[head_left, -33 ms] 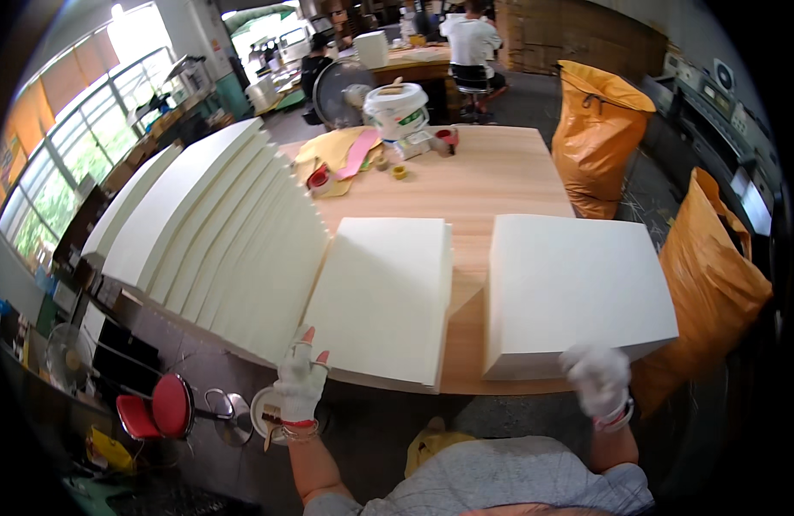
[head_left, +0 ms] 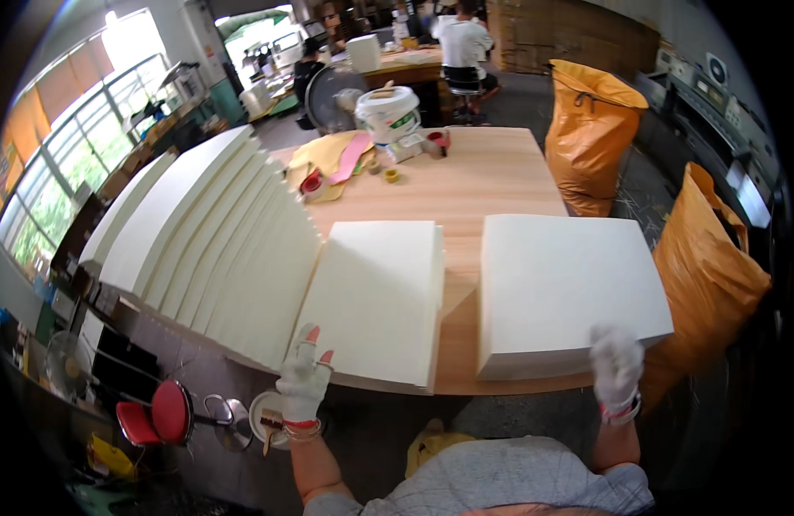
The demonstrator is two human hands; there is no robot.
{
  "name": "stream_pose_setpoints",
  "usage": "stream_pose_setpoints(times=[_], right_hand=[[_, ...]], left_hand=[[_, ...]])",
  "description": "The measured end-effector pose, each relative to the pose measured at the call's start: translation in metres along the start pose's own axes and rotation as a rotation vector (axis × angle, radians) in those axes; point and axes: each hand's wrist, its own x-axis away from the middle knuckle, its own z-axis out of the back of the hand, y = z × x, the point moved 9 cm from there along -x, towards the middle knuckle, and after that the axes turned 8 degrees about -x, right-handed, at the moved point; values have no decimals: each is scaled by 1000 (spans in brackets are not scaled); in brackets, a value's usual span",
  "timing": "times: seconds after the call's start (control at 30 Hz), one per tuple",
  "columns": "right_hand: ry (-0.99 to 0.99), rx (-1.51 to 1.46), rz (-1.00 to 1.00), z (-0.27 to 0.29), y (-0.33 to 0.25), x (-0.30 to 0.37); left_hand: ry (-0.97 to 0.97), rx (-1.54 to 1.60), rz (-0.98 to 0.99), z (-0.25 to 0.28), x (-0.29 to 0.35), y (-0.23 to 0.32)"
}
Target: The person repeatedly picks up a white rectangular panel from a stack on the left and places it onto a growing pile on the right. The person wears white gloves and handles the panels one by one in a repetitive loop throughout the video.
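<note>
My left hand (head_left: 306,377), in a white glove with bare tips on two fingers, is at the near left corner of the middle stack of white paper sheets (head_left: 375,297). Its fingers are stretched out and nothing shows in them. My right hand (head_left: 618,365), also white-gloved, is at the near right edge of a thicker white paper stack (head_left: 569,279). Motion smears its fingers, so I cannot tell whether they hold anything or touch the stack. Left of the middle stack, a long row of white sheets in stepped, fanned-out bundles (head_left: 199,232) leans across the table.
On the wooden table (head_left: 466,181) stand a white bucket (head_left: 388,116), tape rolls (head_left: 391,175) and coloured paper scraps (head_left: 328,159). Orange sacks (head_left: 593,142) flank its right side. A red chair (head_left: 169,411) and a pail with a brush (head_left: 270,420) are lower left. People sit farther back.
My right hand has shifted slightly right and up along the thick stack's near edge. My left hand stays at the middle stack's corner. The whole view has turned slightly.
</note>
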Motion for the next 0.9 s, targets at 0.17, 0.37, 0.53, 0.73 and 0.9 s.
stream_pose_setpoints(times=[0.17, 0.37, 0.53, 0.73, 0.9], right_hand=[[498, 919, 29, 140, 45, 40], [245, 597, -481, 180, 117, 70], [221, 533, -89, 183, 68, 9], [200, 461, 100, 172, 68, -16], [239, 508, 82, 172, 76, -9]], left_hand=[[-68, 315, -437, -32, -33, 158], [-334, 528, -962, -42, -29, 373], [-652, 504, -1012, -106, -26, 477], [-518, 409, -1194, -140, -21, 522], [-635, 556, -988, -155, -24, 513]])
